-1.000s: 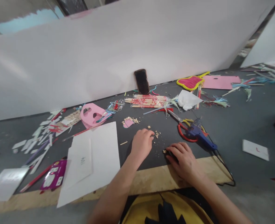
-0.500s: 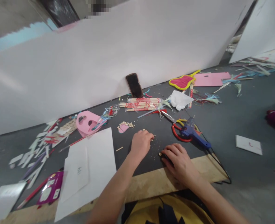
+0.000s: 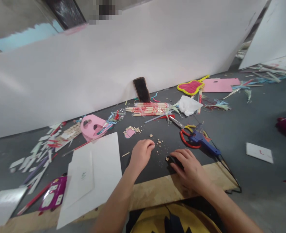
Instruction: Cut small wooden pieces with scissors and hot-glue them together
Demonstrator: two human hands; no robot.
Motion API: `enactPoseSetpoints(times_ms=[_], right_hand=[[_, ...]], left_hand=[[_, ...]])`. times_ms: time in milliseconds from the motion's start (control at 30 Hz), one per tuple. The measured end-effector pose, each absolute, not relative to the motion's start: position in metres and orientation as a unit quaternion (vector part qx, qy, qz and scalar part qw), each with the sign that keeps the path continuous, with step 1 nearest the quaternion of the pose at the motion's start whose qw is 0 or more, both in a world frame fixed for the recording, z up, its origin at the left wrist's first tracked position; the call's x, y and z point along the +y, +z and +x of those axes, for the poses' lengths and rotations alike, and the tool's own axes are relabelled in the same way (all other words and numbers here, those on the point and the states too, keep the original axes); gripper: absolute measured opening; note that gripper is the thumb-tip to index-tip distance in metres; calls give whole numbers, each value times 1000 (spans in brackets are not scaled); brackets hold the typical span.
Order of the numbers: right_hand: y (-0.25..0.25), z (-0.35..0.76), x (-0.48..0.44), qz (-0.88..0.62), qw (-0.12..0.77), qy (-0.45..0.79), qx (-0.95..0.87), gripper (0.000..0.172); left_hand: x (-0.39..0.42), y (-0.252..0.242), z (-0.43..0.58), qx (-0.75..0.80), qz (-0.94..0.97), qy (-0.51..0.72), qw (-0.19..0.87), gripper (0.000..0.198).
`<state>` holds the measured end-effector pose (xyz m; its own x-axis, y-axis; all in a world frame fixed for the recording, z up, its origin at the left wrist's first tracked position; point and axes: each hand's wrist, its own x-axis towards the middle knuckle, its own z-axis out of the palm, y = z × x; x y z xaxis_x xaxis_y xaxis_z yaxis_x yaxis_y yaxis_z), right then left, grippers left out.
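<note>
My left hand (image 3: 142, 152) is over the dark tabletop with thumb and forefinger pressed together; whatever is in the pinch is too small or hidden. Just right of its fingertips lie small pale bead-like pieces (image 3: 159, 142), with a little clump (image 3: 151, 136) behind them. My right hand (image 3: 191, 169) rests near the front edge, fingers curled around something dark that I cannot make out. A small cluster of pale pieces (image 3: 167, 159) shows at its fingertips. Farther back, a pink heart-shaped piece (image 3: 129, 133) lies among more pale pieces (image 3: 137, 129).
A blue glue gun (image 3: 201, 139) and red-handled scissors (image 3: 190, 144) lie right of my hands. White paper sheets (image 3: 104, 161) are at left. Behind are wrapped sticks (image 3: 150, 109), a phone (image 3: 142, 89) against the white panel (image 3: 96, 71), and a pink mask-like cutout (image 3: 93, 124).
My left hand has drawn back left and toward me, uncovering the small pale pieces. My right hand stays nearly in place, its thumb and fingers slightly farther apart.
</note>
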<state>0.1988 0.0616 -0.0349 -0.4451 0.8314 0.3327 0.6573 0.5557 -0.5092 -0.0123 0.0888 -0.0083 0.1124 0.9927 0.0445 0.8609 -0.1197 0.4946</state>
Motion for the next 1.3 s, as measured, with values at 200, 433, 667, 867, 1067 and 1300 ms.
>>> enactPoseSetpoints(times_ms=[200,433,667,867,1067,1300], right_hand=[[-18,179,71,-449,294,160,-828,23],[-17,163,77,-450,304,140,-828,13],[-23,186,69,-469,292,131,-823,13],[-10,225,75,-507,336,29,-793,29],[-24,265,93,-605,243,-69,-755,44],[-38,272,106,-606,197,-43,-770,48]], left_hand=[[70,-4,-6,631,662,299,273,11],[59,3,-8,632,652,328,260,11],[55,4,-46,719,505,397,267,17],[48,-3,-29,645,459,443,420,20],[43,-6,-3,571,383,464,558,18],[39,-4,6,448,266,494,696,24]])
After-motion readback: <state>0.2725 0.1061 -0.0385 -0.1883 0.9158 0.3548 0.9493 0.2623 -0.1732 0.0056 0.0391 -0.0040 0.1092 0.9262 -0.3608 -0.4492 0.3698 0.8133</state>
